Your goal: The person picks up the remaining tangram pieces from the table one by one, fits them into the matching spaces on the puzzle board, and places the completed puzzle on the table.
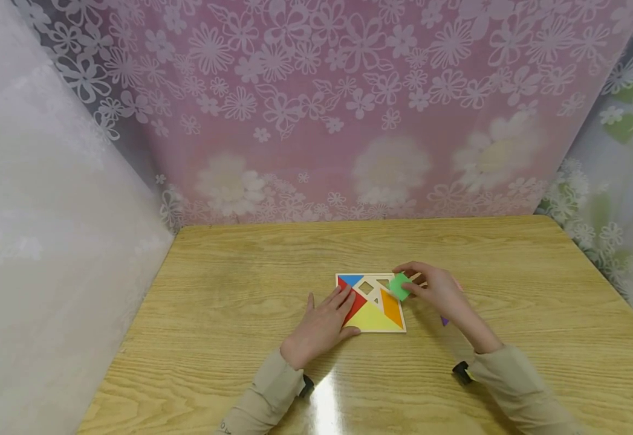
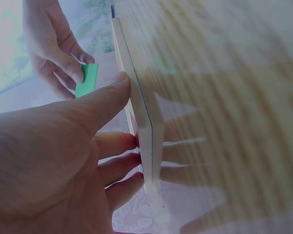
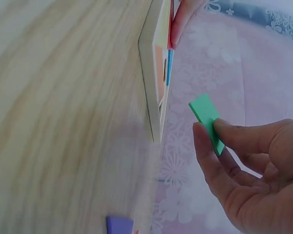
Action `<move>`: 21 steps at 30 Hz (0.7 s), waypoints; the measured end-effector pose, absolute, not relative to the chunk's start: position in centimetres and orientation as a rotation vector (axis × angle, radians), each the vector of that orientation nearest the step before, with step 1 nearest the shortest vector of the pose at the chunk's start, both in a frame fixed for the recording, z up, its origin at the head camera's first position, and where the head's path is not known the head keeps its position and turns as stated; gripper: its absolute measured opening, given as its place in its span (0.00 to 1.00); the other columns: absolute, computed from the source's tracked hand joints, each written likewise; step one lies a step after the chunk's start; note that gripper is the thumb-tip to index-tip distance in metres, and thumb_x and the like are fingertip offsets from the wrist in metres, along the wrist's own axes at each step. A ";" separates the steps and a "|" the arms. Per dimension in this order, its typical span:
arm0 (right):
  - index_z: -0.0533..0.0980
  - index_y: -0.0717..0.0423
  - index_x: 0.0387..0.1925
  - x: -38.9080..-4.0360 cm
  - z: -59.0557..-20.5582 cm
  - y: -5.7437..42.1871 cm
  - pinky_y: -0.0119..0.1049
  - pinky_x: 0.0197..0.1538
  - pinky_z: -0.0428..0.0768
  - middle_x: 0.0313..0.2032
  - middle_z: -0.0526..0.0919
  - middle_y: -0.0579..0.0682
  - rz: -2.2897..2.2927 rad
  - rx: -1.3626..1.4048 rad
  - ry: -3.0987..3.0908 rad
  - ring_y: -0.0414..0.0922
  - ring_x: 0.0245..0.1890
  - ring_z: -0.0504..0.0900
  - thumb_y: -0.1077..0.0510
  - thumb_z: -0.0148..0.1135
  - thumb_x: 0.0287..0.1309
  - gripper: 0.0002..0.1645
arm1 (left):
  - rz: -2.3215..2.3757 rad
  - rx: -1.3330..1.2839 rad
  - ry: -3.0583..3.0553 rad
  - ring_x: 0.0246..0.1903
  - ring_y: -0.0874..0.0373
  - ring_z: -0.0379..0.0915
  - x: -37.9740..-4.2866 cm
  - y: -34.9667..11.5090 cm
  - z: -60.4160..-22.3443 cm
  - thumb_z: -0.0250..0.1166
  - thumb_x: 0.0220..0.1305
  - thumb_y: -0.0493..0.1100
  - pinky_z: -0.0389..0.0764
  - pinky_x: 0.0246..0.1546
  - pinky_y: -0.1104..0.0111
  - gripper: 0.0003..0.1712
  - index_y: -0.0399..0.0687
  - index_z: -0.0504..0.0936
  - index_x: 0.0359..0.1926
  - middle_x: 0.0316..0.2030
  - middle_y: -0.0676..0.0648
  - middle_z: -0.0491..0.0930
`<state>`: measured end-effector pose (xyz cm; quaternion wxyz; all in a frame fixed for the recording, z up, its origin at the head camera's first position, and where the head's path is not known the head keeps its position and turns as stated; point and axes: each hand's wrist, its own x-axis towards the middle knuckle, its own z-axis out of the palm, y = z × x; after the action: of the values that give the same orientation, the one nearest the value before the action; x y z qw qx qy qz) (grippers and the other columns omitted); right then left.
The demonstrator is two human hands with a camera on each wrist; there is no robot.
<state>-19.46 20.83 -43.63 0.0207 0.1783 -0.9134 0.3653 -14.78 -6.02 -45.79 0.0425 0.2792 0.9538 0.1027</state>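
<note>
A square wooden tangram board [image 1: 375, 292] lies on the table, holding blue [image 1: 352, 280], red [image 1: 357, 307], yellow [image 1: 373, 319] and orange [image 1: 391, 308] pieces among several cut-out gaps. My left hand [image 1: 321, 326] rests on its left side, extended fingers over the red piece and thumb at the near edge. Between thumb and fingertips, my right hand [image 1: 436, 290] pinches a green square piece [image 1: 401, 286]. In the head view the green piece overlaps the board's upper right corner; the right wrist view shows the green piece [image 3: 207, 122] raised clear of the board [image 3: 149, 73].
A purple piece [image 1: 444, 321] lies on the wooden table [image 1: 229, 302] right of the board, partly behind my right wrist. A sliver of a reddish piece [image 3: 137, 232] shows beside it. A flowered curtain [image 1: 305, 121] hangs along the table's far edge.
</note>
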 end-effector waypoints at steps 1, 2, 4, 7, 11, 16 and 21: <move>0.81 0.59 0.54 -19.6 -43.6 20.6 0.41 0.34 0.85 0.44 0.85 0.61 1.136 0.555 -2.832 0.55 0.37 0.87 0.68 0.67 0.62 0.19 | 0.312 0.851 2.916 0.76 0.51 0.54 -14.8 -6.0 -45.8 0.60 0.71 0.61 0.60 0.66 0.34 0.42 0.43 0.63 0.77 0.77 0.46 0.58; 0.81 0.60 0.54 -19.7 -43.6 20.4 0.42 0.33 0.85 0.44 0.84 0.62 1.143 0.558 -2.830 0.56 0.37 0.87 0.69 0.67 0.61 0.19 | 0.311 0.850 2.917 0.76 0.51 0.54 -14.8 -6.0 -45.8 0.60 0.71 0.61 0.60 0.66 0.34 0.42 0.43 0.63 0.77 0.77 0.46 0.59; 0.82 0.60 0.54 -20.0 -43.6 19.9 0.41 0.33 0.85 0.43 0.84 0.62 1.144 0.565 -2.830 0.56 0.37 0.87 0.69 0.67 0.61 0.18 | 0.305 0.846 2.916 0.76 0.52 0.53 -14.8 -6.0 -45.8 0.60 0.71 0.61 0.60 0.67 0.34 0.42 0.44 0.63 0.77 0.77 0.46 0.58; 0.82 0.61 0.54 -20.4 -43.7 19.2 0.40 0.33 0.85 0.42 0.84 0.60 1.170 0.571 -2.831 0.55 0.36 0.87 0.69 0.67 0.61 0.18 | 0.291 0.841 2.916 0.77 0.52 0.53 -14.8 -6.0 -45.9 0.59 0.71 0.62 0.60 0.67 0.34 0.42 0.44 0.62 0.77 0.77 0.46 0.58; 0.82 0.62 0.54 -21.1 -43.7 18.3 0.39 0.33 0.86 0.41 0.83 0.59 1.196 0.602 -2.851 0.52 0.35 0.87 0.69 0.66 0.62 0.18 | 0.281 0.842 2.919 0.77 0.51 0.53 -14.9 -5.9 -46.0 0.59 0.72 0.62 0.60 0.66 0.34 0.43 0.45 0.62 0.77 0.77 0.46 0.58; 0.82 0.63 0.52 -21.8 -44.0 17.2 0.37 0.32 0.85 0.37 0.81 0.56 1.187 0.658 -2.921 0.49 0.32 0.86 0.70 0.67 0.62 0.17 | 0.287 0.839 2.916 0.77 0.51 0.53 -14.9 -5.9 -45.9 0.58 0.72 0.62 0.60 0.66 0.34 0.42 0.45 0.62 0.77 0.77 0.46 0.57; 0.83 0.60 0.51 -22.3 -44.2 16.4 0.36 0.32 0.83 0.34 0.79 0.51 1.160 0.634 -2.975 0.46 0.31 0.85 0.68 0.68 0.61 0.15 | 0.279 0.843 2.916 0.76 0.51 0.53 -14.9 -5.9 -45.9 0.59 0.72 0.62 0.61 0.66 0.34 0.42 0.44 0.62 0.77 0.77 0.46 0.57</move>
<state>-22.26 16.37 -44.23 -0.0568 0.1944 -0.9124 0.3557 -14.93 -5.92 -45.91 0.0469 0.2762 0.9556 0.0914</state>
